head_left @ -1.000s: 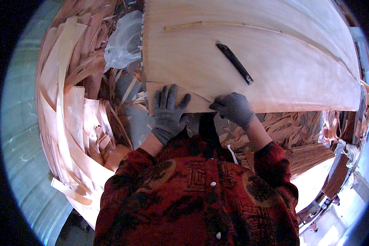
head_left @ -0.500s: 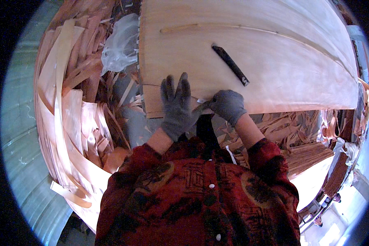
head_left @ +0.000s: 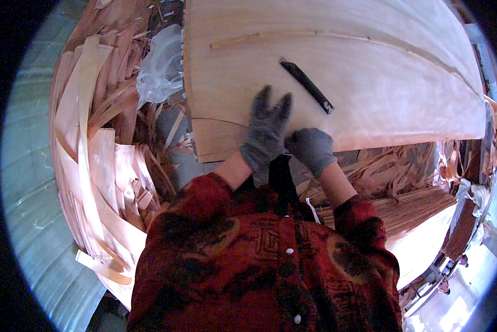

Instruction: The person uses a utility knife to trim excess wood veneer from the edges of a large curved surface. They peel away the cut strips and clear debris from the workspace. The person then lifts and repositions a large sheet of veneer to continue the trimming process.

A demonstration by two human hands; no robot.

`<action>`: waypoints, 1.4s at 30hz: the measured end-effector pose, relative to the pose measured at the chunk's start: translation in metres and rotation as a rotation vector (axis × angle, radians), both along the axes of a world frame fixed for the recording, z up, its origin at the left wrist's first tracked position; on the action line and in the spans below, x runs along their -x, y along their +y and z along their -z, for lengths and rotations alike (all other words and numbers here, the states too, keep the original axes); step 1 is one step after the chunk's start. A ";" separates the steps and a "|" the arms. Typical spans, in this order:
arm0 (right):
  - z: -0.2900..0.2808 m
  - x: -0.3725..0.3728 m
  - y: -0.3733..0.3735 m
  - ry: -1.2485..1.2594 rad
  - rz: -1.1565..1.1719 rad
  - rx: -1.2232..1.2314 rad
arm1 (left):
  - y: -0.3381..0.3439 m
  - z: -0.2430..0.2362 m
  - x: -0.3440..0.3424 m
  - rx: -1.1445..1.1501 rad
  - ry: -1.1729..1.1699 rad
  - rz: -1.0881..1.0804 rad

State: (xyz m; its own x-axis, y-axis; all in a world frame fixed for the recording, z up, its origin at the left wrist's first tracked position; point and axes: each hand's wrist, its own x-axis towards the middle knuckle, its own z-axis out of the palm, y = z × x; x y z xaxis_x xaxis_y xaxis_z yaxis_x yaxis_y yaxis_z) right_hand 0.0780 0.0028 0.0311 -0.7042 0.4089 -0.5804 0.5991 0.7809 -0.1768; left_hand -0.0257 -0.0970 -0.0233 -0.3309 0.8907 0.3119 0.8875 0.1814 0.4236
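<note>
A wide sheet of pale wood veneer point(head_left: 370, 105) lies flat in front of me, with a thin split running in from its left edge. My left hand point(head_left: 266, 133), in a grey glove, rests on the sheet near its front edge, its fingers spread. Beside it, almost touching, my right hand point(head_left: 312, 149), also gloved in grey, is closed at that edge. What its fingers hold, if anything, is hidden. Beyond both hands a long, narrow black tool point(head_left: 306, 86) with a worn pale end lies slantwise on the veneer.
Veneer strips and scraps point(head_left: 102, 149) heap up on the left, beside a crumpled clear plastic bag point(head_left: 163, 69). More scraps point(head_left: 381, 171) lie past the sheet's front edge at right, near a stack of brown veneer point(head_left: 420, 216). A raised ridge point(head_left: 315, 33) crosses the sheet.
My left hand has moved right along the veneer's front edge, closer to my right hand, uncovering the split. The right hand stays closed and has shifted only slightly.
</note>
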 end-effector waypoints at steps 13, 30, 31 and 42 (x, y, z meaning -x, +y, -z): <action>-0.004 -0.059 -0.084 0.512 0.233 0.450 | 0.024 -0.002 -0.012 0.037 0.070 0.017; 0.011 -0.033 -0.102 0.654 0.707 1.103 | -0.139 -0.021 0.099 0.256 0.164 -0.299; 0.011 -0.021 -0.102 0.671 0.695 1.102 | -0.137 -0.019 0.102 0.223 0.206 -0.276; 0.012 0.032 -0.136 0.616 0.710 0.916 | -0.142 -0.037 0.139 0.147 0.001 0.115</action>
State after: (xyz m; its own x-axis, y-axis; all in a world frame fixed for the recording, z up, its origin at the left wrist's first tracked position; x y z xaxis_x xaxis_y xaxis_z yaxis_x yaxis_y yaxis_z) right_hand 0.0463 -0.1331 0.0189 -0.7480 0.4297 -0.5058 0.4579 -0.2176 -0.8620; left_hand -0.1651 -0.2386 0.0134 -0.2244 0.9585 0.1759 0.9063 0.1390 0.3991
